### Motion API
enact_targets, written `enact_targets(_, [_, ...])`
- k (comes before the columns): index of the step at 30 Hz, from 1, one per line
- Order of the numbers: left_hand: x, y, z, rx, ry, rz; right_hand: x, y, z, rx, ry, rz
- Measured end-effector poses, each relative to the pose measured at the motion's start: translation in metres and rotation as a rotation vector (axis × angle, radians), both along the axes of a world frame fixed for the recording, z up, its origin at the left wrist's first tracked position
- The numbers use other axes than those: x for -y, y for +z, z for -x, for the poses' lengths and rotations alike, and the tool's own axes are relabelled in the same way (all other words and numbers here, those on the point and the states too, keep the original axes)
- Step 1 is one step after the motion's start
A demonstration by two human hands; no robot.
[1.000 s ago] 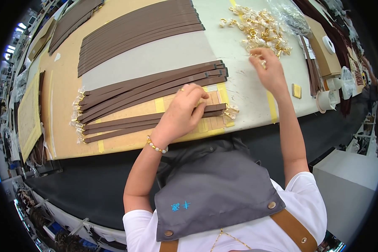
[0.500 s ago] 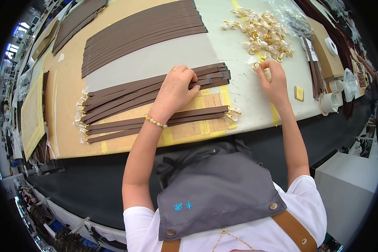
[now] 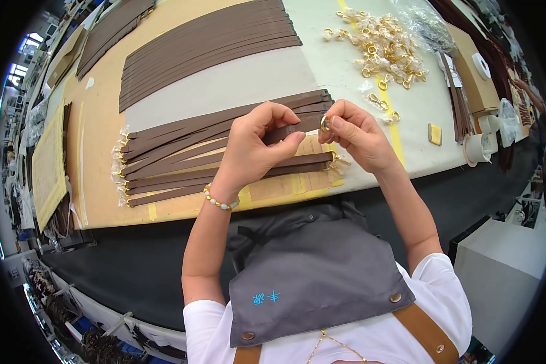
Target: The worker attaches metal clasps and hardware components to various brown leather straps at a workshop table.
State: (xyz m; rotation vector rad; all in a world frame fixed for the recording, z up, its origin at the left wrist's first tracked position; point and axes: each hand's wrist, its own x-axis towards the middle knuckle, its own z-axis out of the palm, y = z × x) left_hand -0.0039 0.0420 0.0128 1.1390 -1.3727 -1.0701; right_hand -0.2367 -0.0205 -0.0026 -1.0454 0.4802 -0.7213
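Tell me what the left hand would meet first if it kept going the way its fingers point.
Likely the end of the brown leather strap it already pinches, then the small gold metal ring held by the right hand; depth is unclear.

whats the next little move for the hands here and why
Probably bring the gold ring onto the end of the brown strap. The left hand pinches that strap end lifted off the table, and the right hand holds the ring right beside it, apparently not yet on it. Other straps on the table already carry gold hardware at their ends.
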Motion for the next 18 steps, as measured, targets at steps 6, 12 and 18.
enact_targets(6, [-0.010,-0.003,-0.005,-0.088,-0.089,-0.019,-0.010,-0.005,-0.012,0.226,0.168,-0.271])
enact_targets(12, [-0.018,-0.004,-0.012,-0.079,-0.088,-0.012,-0.016,-0.005,-0.017,0.135,0.152,-0.230])
enact_targets(18, [-0.023,-0.003,-0.001,-0.133,-0.028,-0.034,-0.029,-0.007,-0.031,0.203,0.128,-0.165])
